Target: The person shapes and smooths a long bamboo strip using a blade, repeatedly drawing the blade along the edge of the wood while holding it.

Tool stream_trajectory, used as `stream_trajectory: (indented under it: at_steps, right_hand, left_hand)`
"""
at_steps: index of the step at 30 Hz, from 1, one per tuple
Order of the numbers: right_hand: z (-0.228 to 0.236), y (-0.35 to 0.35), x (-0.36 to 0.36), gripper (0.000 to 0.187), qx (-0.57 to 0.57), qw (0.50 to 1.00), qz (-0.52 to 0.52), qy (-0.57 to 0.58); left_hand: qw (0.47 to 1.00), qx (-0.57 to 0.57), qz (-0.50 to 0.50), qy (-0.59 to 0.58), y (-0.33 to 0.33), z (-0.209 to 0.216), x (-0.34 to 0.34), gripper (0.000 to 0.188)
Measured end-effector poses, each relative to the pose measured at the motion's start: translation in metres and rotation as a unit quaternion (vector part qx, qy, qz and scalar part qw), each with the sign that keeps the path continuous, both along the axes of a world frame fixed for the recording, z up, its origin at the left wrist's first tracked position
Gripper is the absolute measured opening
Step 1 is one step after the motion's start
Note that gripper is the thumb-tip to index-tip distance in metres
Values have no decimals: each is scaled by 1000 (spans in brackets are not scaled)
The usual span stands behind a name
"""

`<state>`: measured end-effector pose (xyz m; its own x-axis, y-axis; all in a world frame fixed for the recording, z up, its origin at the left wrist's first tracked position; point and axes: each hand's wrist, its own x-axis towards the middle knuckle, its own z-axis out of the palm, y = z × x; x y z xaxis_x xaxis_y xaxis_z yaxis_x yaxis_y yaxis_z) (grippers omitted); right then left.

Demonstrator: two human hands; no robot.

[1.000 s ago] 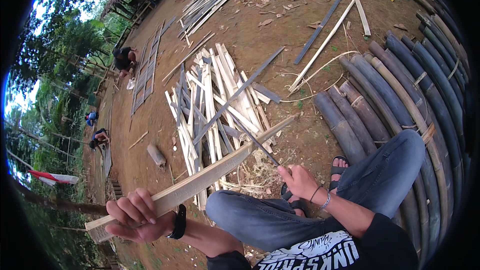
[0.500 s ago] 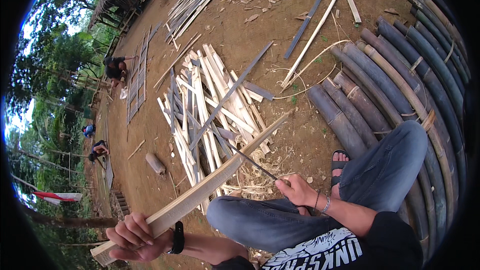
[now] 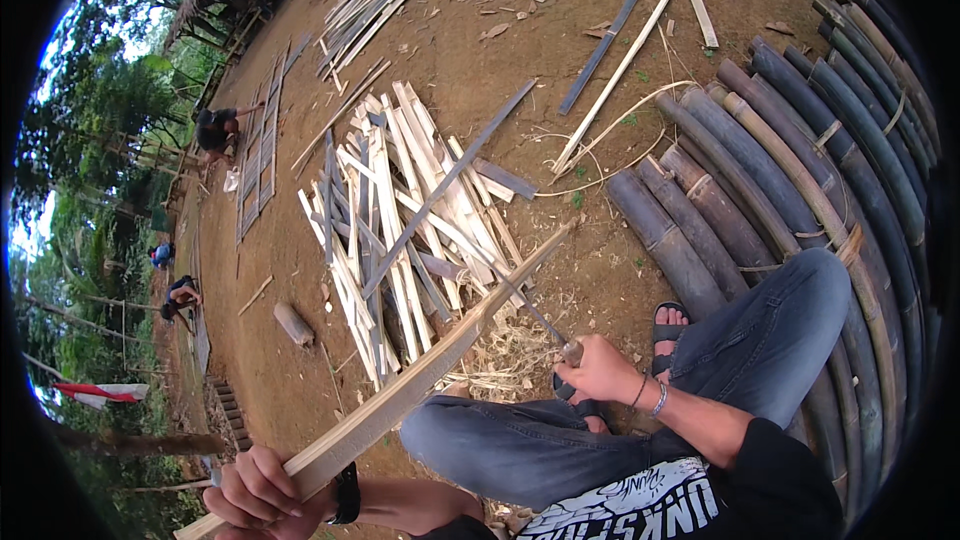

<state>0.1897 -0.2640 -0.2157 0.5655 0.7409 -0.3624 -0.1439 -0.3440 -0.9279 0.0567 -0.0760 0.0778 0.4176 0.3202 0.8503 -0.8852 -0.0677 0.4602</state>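
My left hand (image 3: 262, 492) is wrapped round the near end of a long split bamboo strip (image 3: 400, 392). The strip slants up and away to the right, past my bent knee. In my right hand (image 3: 606, 372) is the handle of a thin-bladed knife (image 3: 541, 320). Its dark blade points up to the left and meets the strip toward its far, narrower end. Pale curled shavings (image 3: 510, 348) lie on the ground below the blade.
Behind the strip lies a heap of split bamboo strips (image 3: 478, 230). Dark bamboo poles (image 3: 720, 205) are lined up at the right. A short log piece (image 3: 293, 324) rests on the dirt. Farther left, a person (image 3: 213, 128) crouches by a bamboo frame (image 3: 262, 155).
My right hand and the knife have shifted, and the blade now crosses the strip nearer its far end. My left hand has sunk slightly, still round the strip.
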Motion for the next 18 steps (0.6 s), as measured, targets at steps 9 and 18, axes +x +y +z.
stream_trajectory:
  at_steps: [9,18]
  right_hand:
    - [20,23,-8,25,28,995,39,-92]
    - [-54,11,1,24,-44,998,-50,-22]
  left_hand:
    - [997,-36,62,9,20,-8,-12,37]
    - [999,-24,26,-7,20,-11,-18,35]
